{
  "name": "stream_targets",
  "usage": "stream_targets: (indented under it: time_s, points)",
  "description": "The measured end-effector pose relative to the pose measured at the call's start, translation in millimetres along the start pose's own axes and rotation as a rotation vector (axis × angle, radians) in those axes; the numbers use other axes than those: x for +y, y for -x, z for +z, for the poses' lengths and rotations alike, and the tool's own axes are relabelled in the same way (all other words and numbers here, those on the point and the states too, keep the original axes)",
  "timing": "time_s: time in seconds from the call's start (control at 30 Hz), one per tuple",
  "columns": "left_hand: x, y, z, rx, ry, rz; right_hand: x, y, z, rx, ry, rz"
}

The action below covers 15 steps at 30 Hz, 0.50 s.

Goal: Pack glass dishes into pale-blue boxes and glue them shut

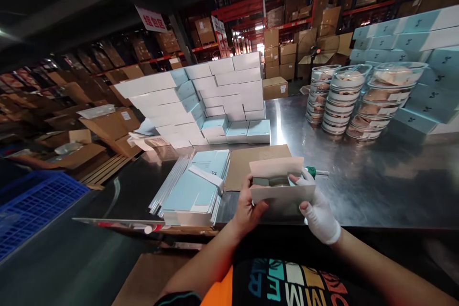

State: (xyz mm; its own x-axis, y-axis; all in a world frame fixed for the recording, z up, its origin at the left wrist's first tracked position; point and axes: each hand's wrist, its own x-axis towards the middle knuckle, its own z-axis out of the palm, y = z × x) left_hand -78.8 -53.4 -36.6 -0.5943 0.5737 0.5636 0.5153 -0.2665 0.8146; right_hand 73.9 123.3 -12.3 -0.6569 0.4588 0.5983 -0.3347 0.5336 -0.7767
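Observation:
Both hands hold a small pale open box (281, 191) at the near edge of a steel table (376, 177). My left hand (247, 208), bare, grips its left end. My right hand (317, 210), in a white glove, grips its right end with the thumb over the rim. Inside the box something round shows dimly. Its lid flap stands up at the back. Left of the box lies a stack of flat light-blue carton blanks (197, 191). A brown cardboard sheet (251, 165) lies behind the box.
A wall of stacked white and light-blue boxes (208, 100) stands mid-table. Three stacks of clear round lidded containers (353, 100) stand at right, more blue boxes (423, 57) behind them. A green-capped pen (315, 171) lies beside the box. A blue crate (32, 205) sits at left.

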Motion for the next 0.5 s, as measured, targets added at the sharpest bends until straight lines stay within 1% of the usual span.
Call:
stream_targets:
  time_s: [0.03, 0.07, 0.13, 0.17, 0.2, 0.27, 0.33, 0.37, 0.4, 0.47, 0.5]
  points:
    - [5, -4, 2.5, 0.019, -0.004, 0.016, -3, -4, 7, 0.020, -0.035, 0.077]
    - [9, -7, 5.2, 0.067, 0.005, 0.023, -7, -10, 12, 0.050, -0.051, 0.157]
    - [7, -7, 9.2, 0.209, 0.040, 0.035, -12, -21, 21, 0.135, -0.036, 0.270]
    - [3, -5, 9.7, 0.253, 0.044, 0.048, -13, -25, 23, 0.183, -0.016, 0.285]
    - [-1, -2, 8.8, 0.256, 0.028, 0.062, -13, -29, 22, 0.223, 0.002, 0.270]
    - [-11, 2, 3.4, 0.177, -0.050, 0.072, -8, -35, 15, 0.239, 0.050, 0.183]
    - [-18, 4, -4.2, 0.115, -0.128, 0.046, 1, -42, -1, 0.167, 0.204, 0.094]
    - [-19, 3, -8.0, 0.124, -0.142, 0.027, 6, -46, -10, 0.104, 0.344, 0.092]
    - [-18, 1, -11.4, 0.155, -0.141, 0.006, 13, -50, -19, 0.018, 0.509, 0.150]
    - [-14, -5, -16.4, 0.232, -0.129, -0.035, 27, -59, -32, -0.186, 0.791, 0.387]
    - [-11, -8, -18.0, 0.265, -0.122, -0.050, 34, -63, -37, -0.278, 0.863, 0.513]
